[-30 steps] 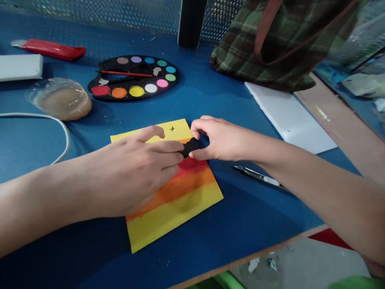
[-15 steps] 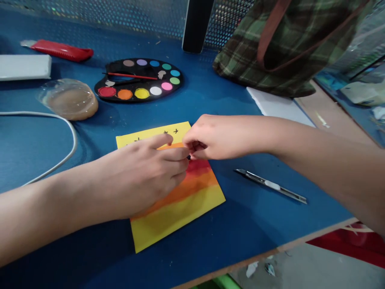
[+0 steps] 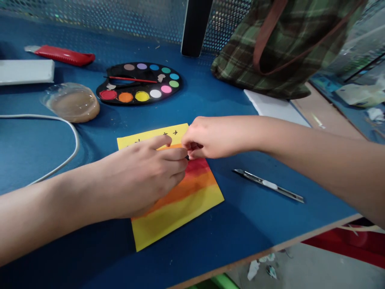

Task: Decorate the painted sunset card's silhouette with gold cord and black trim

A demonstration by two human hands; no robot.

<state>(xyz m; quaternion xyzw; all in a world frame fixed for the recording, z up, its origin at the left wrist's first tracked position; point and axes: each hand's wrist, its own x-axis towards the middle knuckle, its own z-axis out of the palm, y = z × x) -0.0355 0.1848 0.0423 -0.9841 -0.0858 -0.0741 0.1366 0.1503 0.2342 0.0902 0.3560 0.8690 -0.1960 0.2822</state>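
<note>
A card painted in yellow, orange and red bands (image 3: 183, 214) lies at a slant on the blue table, with small black marks near its top edge. Over its middle, my left hand (image 3: 150, 172) and my right hand (image 3: 200, 138) meet fingertip to fingertip. Both are closed in a pinch. A small black bit (image 3: 188, 157) shows between the fingertips; the fingers cover most of it, so I cannot make out its kind. To the right of the card rests a slim craft knife (image 3: 269, 184), touched by neither hand.
Behind the card sit a black paint palette (image 3: 138, 100) with a red brush (image 3: 132, 79) across it and a clear cup of brownish water (image 3: 73, 103). Further off are a red box cutter (image 3: 64, 55), a plaid bag (image 3: 258, 68) and white paper (image 3: 276, 106). A white cable (image 3: 75, 138) curves at left.
The view has shifted slightly, so the objects at the back appear a little lower. Both hands keep their pinch over the card with almost no movement.
</note>
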